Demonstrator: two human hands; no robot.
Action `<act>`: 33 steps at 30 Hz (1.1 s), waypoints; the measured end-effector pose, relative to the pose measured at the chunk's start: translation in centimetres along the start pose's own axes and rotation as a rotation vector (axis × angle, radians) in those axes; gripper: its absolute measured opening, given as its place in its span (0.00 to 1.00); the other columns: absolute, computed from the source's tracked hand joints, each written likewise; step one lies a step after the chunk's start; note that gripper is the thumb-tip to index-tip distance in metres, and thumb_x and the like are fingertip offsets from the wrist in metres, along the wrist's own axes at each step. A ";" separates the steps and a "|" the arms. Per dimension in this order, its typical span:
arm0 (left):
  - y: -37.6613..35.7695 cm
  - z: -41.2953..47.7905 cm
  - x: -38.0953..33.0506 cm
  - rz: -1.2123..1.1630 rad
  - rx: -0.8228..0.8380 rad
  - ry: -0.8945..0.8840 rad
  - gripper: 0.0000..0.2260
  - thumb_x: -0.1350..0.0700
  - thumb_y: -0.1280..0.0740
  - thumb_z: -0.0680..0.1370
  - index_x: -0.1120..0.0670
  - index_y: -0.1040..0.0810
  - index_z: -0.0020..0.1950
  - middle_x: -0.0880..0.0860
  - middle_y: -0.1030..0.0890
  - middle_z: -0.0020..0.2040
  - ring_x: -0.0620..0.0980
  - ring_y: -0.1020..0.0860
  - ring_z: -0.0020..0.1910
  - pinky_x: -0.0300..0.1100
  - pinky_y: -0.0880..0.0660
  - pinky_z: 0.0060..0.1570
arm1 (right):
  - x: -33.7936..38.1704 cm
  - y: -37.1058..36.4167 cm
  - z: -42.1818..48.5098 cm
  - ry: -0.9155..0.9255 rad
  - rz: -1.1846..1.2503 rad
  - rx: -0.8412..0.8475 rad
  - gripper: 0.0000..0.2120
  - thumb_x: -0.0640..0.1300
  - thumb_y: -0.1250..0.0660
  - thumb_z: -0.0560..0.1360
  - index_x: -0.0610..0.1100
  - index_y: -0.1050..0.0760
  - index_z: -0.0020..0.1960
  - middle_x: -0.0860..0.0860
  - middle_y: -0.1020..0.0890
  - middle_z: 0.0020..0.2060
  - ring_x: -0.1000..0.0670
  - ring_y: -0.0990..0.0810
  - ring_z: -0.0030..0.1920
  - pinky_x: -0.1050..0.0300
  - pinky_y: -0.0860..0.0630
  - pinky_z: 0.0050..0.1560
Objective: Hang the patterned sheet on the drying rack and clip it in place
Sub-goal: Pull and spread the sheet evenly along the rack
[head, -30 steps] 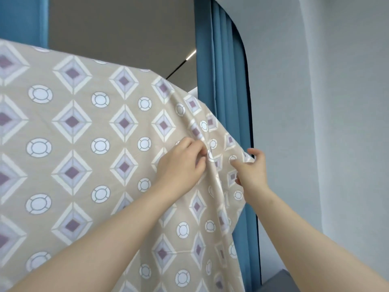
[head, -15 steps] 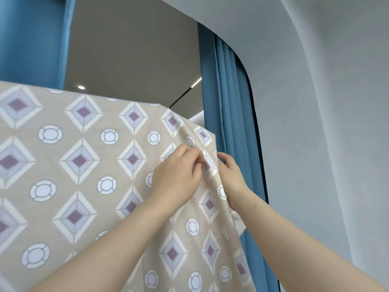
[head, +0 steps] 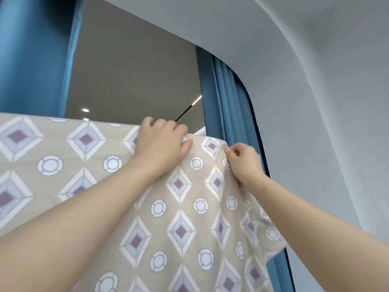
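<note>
One sheet (head: 179,207), beige with diamonds and rings, hangs across the lower view, its top edge folded over a hidden support. Left hand (head: 162,144) grips that top edge, fingers curled over it. Right hand (head: 245,163) pinches the sheet's right corner just beside it. Blue curtains (head: 227,102) hang behind, a grey wall (head: 326,123) at right.

You are working in even, soft daylight, bright enough that nothing falls into deep shade. Two small ceiling spotlights (head: 85,110) and a thin light strip (head: 197,100) glow beyond, without glare. Your forearms cast only faint shadows on the patterned sheet (head: 185,218). The wide lens bends the wall and blue curtain (head: 228,114) into curves (most strongly toward the edges), and detail softens slightly there.
</note>
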State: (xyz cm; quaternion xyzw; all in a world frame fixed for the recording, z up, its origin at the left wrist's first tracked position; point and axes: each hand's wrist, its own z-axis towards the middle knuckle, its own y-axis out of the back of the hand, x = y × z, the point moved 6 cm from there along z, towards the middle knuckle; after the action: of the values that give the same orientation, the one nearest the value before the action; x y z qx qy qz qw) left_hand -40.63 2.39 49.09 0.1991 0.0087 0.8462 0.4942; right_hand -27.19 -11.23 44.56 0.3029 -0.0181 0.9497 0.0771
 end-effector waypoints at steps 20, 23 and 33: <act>1.2 2.0 1.6 0.058 0.175 0.091 0.18 0.49 0.53 0.82 0.54 0.26 0.55 0.54 0.25 0.57 0.56 0.25 0.56 0.46 0.40 0.49 | -0.5 -0.3 4.8 -0.009 -0.191 0.061 0.11 0.36 0.45 0.77 0.38 0.24 0.43 0.44 0.24 0.39 0.43 0.27 0.38 0.53 0.25 0.38; 0.8 2.3 1.8 0.035 0.222 0.140 0.17 0.50 0.52 0.82 0.53 0.26 0.48 0.53 0.23 0.54 0.55 0.26 0.50 0.45 0.41 0.48 | -1.1 -2.2 4.5 -0.099 -0.246 0.289 0.10 0.34 0.44 0.75 0.42 0.25 0.43 0.43 0.23 0.42 0.44 0.26 0.41 0.56 0.27 0.40; 2.2 1.6 3.8 -0.068 0.191 0.264 0.14 0.54 0.49 0.81 0.54 0.25 0.57 0.54 0.22 0.56 0.57 0.25 0.51 0.43 0.33 0.43 | 6.3 -5.0 0.0 0.158 0.008 0.440 0.16 0.49 0.42 0.79 0.39 0.23 0.44 0.48 0.22 0.40 0.49 0.26 0.42 0.55 0.29 0.45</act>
State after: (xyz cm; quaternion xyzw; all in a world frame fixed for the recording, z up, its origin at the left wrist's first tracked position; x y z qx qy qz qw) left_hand -43.59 4.17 52.27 0.1317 0.1605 0.8432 0.4959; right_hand -31.44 -5.43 48.16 0.2369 0.1945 0.9519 0.0065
